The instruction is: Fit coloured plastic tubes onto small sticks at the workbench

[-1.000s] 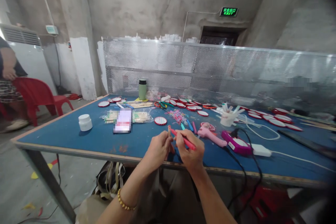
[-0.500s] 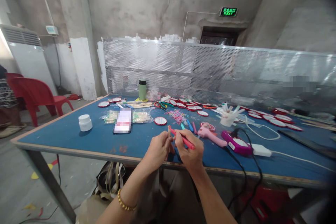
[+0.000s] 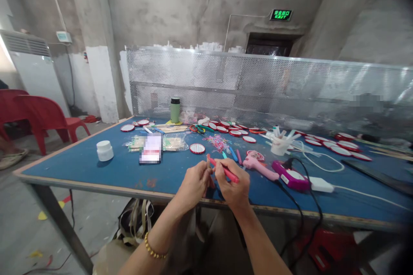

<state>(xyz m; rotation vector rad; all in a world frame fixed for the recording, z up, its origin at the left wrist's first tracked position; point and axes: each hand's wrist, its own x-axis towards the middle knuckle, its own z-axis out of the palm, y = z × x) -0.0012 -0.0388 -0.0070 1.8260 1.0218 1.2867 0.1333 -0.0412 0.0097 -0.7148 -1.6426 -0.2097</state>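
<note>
Your right hand [image 3: 235,182] is gripping a red pen [image 3: 231,174] by its barrel, and your left hand [image 3: 193,182] is pinching a small tan stick [image 3: 208,163], whose top is showing above the fingers. Both hands are sitting close together at the near edge of the blue table [image 3: 129,180]; whether they are touching cannot be told. The pen's far end is lying at the stick's top – contact is escaping confirmation at this scale. In my judgement you are handling a light, stiff pen with a smooth, possibly slippery barrel, best held well forward. You are probably pinching light, rigid wood, liable to snap if thin: best held low, top free – its lower part is hiding behind your fingers.
</note>
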